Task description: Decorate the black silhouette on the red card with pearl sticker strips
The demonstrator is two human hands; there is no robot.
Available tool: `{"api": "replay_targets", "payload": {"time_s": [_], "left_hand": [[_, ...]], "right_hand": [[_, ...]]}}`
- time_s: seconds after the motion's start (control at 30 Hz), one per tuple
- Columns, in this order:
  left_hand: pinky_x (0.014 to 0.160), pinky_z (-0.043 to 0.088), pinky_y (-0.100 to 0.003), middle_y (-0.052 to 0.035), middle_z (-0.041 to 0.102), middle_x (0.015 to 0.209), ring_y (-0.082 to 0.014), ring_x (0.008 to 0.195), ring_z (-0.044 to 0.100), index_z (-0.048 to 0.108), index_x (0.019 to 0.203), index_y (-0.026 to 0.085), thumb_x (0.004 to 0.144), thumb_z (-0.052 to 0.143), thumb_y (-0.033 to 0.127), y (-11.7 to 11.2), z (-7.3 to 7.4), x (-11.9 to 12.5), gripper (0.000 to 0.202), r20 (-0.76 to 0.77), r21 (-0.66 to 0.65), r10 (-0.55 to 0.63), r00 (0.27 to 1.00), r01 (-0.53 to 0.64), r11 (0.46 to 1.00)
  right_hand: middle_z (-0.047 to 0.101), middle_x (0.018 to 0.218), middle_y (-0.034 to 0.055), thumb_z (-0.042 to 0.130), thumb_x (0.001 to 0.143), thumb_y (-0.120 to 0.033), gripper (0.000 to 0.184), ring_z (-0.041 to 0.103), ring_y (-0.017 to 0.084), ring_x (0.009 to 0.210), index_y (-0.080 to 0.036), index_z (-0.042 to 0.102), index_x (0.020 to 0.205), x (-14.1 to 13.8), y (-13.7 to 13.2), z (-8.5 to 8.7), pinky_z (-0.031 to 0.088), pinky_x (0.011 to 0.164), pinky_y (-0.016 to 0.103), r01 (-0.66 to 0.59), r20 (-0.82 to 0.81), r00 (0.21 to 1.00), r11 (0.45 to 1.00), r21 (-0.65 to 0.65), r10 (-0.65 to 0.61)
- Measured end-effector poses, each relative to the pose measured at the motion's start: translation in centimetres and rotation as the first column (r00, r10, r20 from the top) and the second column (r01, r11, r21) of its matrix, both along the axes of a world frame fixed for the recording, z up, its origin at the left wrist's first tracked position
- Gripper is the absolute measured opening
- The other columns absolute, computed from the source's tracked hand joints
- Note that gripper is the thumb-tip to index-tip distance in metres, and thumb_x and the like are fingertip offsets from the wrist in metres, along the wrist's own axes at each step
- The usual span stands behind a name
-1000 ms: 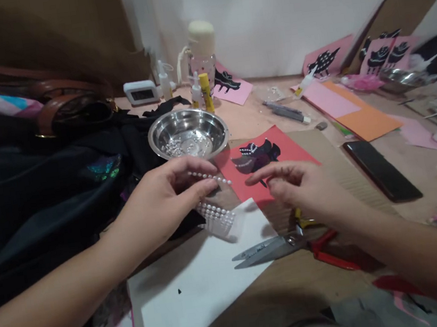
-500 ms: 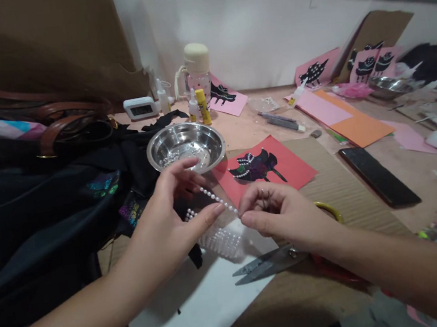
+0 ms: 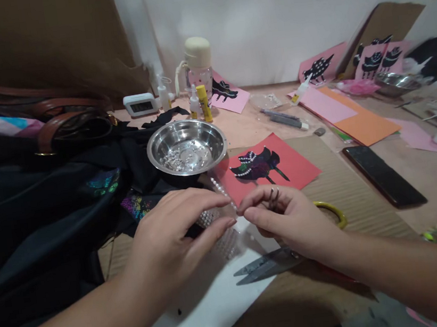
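Between finger and thumb, my right hand [image 3: 285, 216] pinches the near end of a short pearl bead strand [image 3: 219, 186]. The strand slants up and away toward the red card. My left hand [image 3: 172, 239] is beside it, thumb and index finger apart with a gap at the strand's near end. More rows of pearl beads [image 3: 226, 244] lie under my left hand, partly hidden. Scissors [image 3: 264, 266] lie below my hands, blades pointing left, over white paper [image 3: 206, 315]. Beyond my hands, the red card [image 3: 302, 174] bears a black shoe-shaped cutout [image 3: 257, 166] edged with pearls.
A steel bowl [image 3: 154, 158] holding small loose bits stands behind my left hand. Dark fabric [image 3: 48, 218] covers the left side. A phone [image 3: 383, 176] lies at right. Glue bottles [image 3: 164, 94], a yellow glue stick [image 3: 203, 104] and a drinking bottle [image 3: 199, 59] stand behind.
My left hand has turned and its fingers have come down toward the strand's near end, away from its far end. My right hand keeps its pinch in nearly the same place.
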State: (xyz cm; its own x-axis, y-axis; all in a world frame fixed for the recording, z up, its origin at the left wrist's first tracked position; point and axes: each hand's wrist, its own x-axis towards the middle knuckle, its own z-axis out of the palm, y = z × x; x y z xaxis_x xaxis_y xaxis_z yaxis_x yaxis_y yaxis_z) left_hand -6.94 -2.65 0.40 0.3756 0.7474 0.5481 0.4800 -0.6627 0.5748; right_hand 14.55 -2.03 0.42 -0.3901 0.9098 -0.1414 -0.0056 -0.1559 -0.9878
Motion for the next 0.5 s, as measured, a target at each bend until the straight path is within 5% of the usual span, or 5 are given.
{"api": "replay_targets", "payload": {"time_s": [0.23, 0.5], "left_hand": [[0.084, 0.050, -0.025, -0.0006, 0.077, 0.095, -0.0119, 0.090, 0.070, 0.071, 0.103, 0.018, 0.093, 0.069, 0.024, 0.3, -0.3, 0.3, 0.011, -0.021, 0.050, -0.054, 0.998, 0.055, 0.997], [0.079, 0.049, -0.031, -0.0032, 0.077, 0.093, -0.0166, 0.085, 0.070, 0.071, 0.101, 0.015, 0.094, 0.067, 0.021, 0.6, -1.2, 0.3, 0.010, -0.120, 0.139, -0.058, 0.991, 0.074, 0.987]], "right_hand": [[0.046, 0.058, -0.0091, 0.067, 0.084, -0.022, 0.004, 0.037, 0.007, 0.049, -0.021, 0.065, 0.080, -0.5, 0.0, 0.7, 0.034, 0.050, 0.021, -0.062, 0.081, 0.995, 0.997, 0.035, 0.059], [0.068, 0.079, 0.0000, 0.069, 0.082, -0.032, 0.013, 0.060, 0.013, 0.071, -0.019, 0.069, 0.084, -0.4, 0.1, 0.4, 0.046, 0.066, 0.026, -0.115, 0.255, 0.961, 0.993, 0.028, 0.104]]}}
